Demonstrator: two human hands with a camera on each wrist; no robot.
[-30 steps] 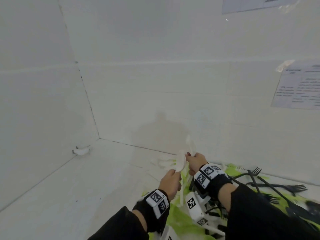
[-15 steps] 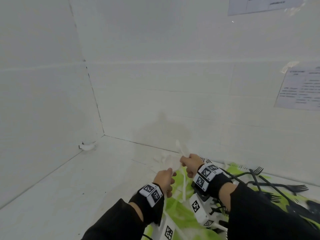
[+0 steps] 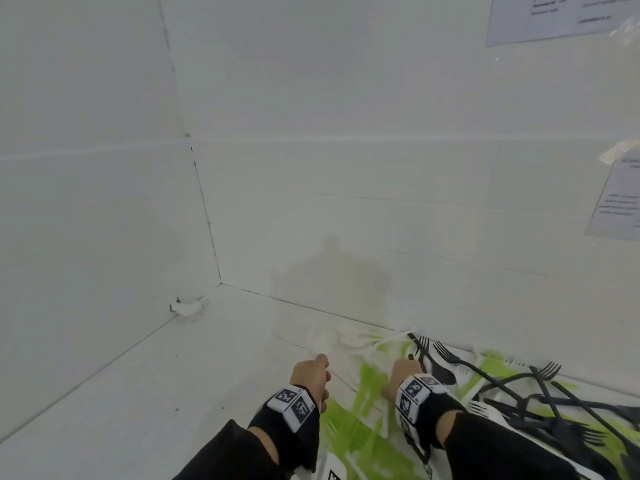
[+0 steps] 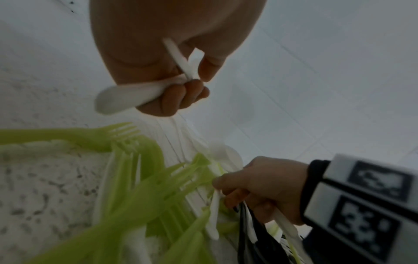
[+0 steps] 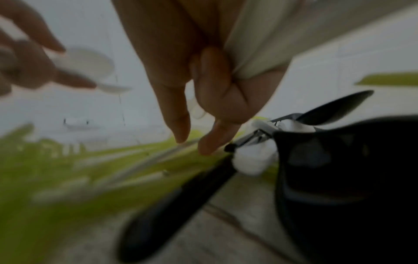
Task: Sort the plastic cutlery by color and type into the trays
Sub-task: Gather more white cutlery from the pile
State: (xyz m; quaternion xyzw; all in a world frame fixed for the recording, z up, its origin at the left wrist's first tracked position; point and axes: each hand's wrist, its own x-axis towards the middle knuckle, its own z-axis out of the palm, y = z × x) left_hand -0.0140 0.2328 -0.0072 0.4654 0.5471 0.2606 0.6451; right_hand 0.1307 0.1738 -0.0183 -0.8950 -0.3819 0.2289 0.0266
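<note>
Our left hand (image 4: 158, 59) curls its fingers around white spoons (image 4: 126, 97), held above the table. At three o'clock from it our right hand (image 3: 405, 372) pinches white cutlery in the mixed heap, green forks (image 4: 126, 171) at its nine o'clock, black forks (image 3: 512, 386) at its three.

Both forearms, in black sleeves with black wrist bands carrying white blocks of square black-and-white markers, reach forward side by side. The left hand (image 3: 310, 374) is closed, its fingers (image 4: 178, 96) curled round white plastic spoons. The right hand (image 3: 403, 372) sits lower, just to the right and apart from the left; its fingers (image 5: 214, 80) are folded in, pinching a white plastic piece, with two fingertips pointing down
</note>
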